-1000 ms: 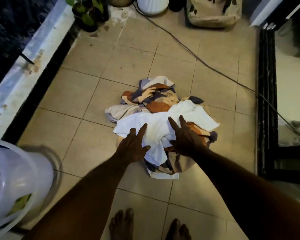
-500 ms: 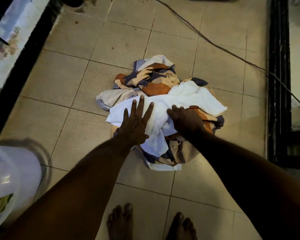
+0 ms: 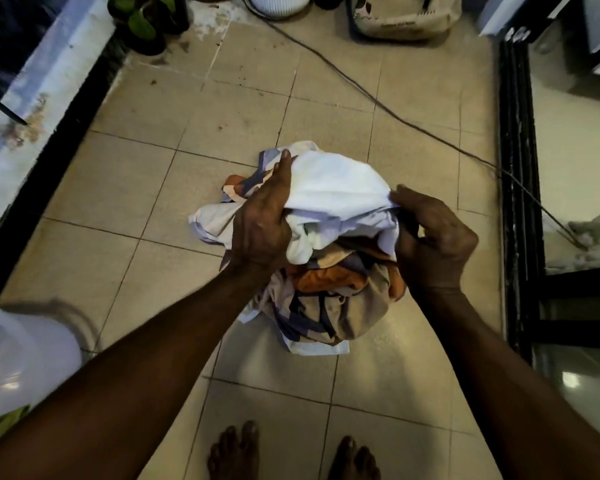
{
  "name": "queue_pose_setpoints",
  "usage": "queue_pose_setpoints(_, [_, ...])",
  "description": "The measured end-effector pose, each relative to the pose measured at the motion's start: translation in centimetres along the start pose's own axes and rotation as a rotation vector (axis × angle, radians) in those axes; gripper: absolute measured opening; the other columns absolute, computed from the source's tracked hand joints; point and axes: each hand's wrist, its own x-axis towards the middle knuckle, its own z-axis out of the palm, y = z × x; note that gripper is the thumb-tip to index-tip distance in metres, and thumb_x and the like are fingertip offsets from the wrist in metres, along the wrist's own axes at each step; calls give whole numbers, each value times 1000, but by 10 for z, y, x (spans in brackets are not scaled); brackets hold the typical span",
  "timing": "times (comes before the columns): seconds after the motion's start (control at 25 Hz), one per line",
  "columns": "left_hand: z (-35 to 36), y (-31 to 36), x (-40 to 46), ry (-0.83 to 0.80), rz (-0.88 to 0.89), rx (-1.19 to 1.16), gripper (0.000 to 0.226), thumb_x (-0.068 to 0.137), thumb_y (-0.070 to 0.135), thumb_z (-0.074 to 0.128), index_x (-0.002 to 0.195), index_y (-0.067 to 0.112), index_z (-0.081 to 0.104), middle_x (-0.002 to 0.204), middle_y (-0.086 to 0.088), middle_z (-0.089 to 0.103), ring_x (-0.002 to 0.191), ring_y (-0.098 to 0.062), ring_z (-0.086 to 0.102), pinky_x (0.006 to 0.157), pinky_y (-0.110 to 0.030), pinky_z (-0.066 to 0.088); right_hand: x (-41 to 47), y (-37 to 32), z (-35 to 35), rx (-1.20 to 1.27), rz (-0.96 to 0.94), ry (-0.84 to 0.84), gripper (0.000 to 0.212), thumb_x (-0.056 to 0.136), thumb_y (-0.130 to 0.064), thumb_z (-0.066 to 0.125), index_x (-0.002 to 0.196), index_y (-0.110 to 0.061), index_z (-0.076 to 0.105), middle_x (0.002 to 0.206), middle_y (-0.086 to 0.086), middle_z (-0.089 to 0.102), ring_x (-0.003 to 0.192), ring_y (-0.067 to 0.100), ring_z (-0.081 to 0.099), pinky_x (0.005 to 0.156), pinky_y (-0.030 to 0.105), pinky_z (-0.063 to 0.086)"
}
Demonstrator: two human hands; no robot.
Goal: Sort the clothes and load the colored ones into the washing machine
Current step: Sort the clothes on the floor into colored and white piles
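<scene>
A heap of clothes lies on the tiled floor in front of my feet. A white cloth (image 3: 333, 188) is on top, bunched up and raised off the heap. Under it lies a patterned orange, beige and blue cloth (image 3: 326, 292). My left hand (image 3: 262, 223) grips the white cloth's left side. Over on the cloth's right edge, my right hand (image 3: 430, 237) pinches the fabric. No washing machine can be made out for certain.
A white plastic laundry basket (image 3: 21, 358) stands at the lower left. A dark cable (image 3: 378, 98) runs across the floor behind the heap. Potted plants (image 3: 142, 22), a white pot (image 3: 278, 1) and a printed bag (image 3: 406, 15) line the far side. A black door track (image 3: 520, 188) runs along the right.
Both hands went from lying flat on the white cloth to closing on it, and they have gathered and lifted it off the patterned cloth.
</scene>
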Motion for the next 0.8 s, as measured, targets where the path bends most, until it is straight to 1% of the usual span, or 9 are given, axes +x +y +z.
queue_pose_setpoints(0.12, [-28, 44, 50, 172, 17, 14, 62, 76, -9, 48, 137, 0, 57, 119, -15, 73, 88, -30, 73, 71, -36, 57, -13, -21, 2, 11, 637, 74, 31, 96, -25, 65, 123, -10, 65, 116, 9, 71, 105, 29, 68, 92, 41, 56])
queue_pose_setpoints(0.2, [-45, 80, 64, 272, 87, -35, 56, 78, 0, 45, 130, -1, 63, 108, -15, 77, 72, -17, 66, 66, -14, 45, -16, -53, 13, 628, 1269, -160, 49, 100, -49, 53, 135, -16, 58, 128, 11, 68, 117, 38, 65, 96, 53, 55])
queue_pose_setpoints(0.28, [-65, 102, 59, 295, 195, -119, 48, 84, 8, 51, 130, 0, 63, 100, -13, 77, 72, -6, 62, 72, -6, 39, -7, -84, 20, 1397, 1539, -229, 64, 103, -61, 29, 134, -15, 62, 123, 16, 71, 107, 40, 70, 82, 54, 60])
queue_pose_setpoints(0.36, [-89, 106, 35, 223, 177, -227, 50, 82, 19, 62, 132, 12, 62, 109, -6, 75, 89, -8, 70, 78, -24, 55, 12, -95, 23, 1639, 1578, -73, 64, 105, -56, 26, 133, -9, 60, 106, 15, 76, 91, 33, 75, 72, 42, 62])
queue_pose_setpoints(0.44, [-107, 94, 7, 147, -216, -446, 49, 82, 41, 71, 127, 25, 65, 113, -2, 74, 101, -20, 72, 89, -47, 57, 35, -103, 28, 1579, 1530, -122, 62, 104, -52, 32, 140, -5, 51, 102, 10, 76, 92, 26, 74, 82, 38, 58])
queue_pose_setpoints(0.52, [-118, 79, -19, 118, -564, -536, 62, 79, 52, 73, 131, 22, 62, 121, -4, 71, 114, -24, 67, 98, -53, 52, 51, -110, 25, 1512, 1454, -225, 61, 106, -43, 31, 143, 2, 46, 109, 15, 72, 100, 27, 70, 90, 40, 55])
queue_pose_setpoints(0.6, [-122, 59, -36, 83, -477, -32, 77, 81, 26, 64, 152, 13, 37, 147, -18, 51, 136, -33, 49, 109, -56, 42, 65, -116, 12, 1404, 1327, -323, 59, 107, -36, 36, 144, 9, 43, 119, 21, 69, 109, 30, 68, 94, 41, 55])
queue_pose_setpoints(0.68, [-120, 41, -38, -88, -294, 487, 100, 74, 25, 66, 159, 13, 14, 164, -29, 10, 152, -46, 10, 121, -62, 16, 72, -122, 0, 1309, 1187, -234, 50, 104, -29, 49, 138, 7, 51, 121, 15, 71, 111, 27, 69, 91, 38, 56])
queue_pose_setpoints(0.8, [-109, 34, -22, -278, -16, 772, 118, 62, 29, 73, 160, 20, 8, 166, -22, -8, 151, -50, -8, 121, -65, 4, 80, -135, -20, 941, 968, -1, 43, 96, -26, 67, 132, -4, 61, 118, -5, 75, 113, 13, 70, 93, 30, 57])
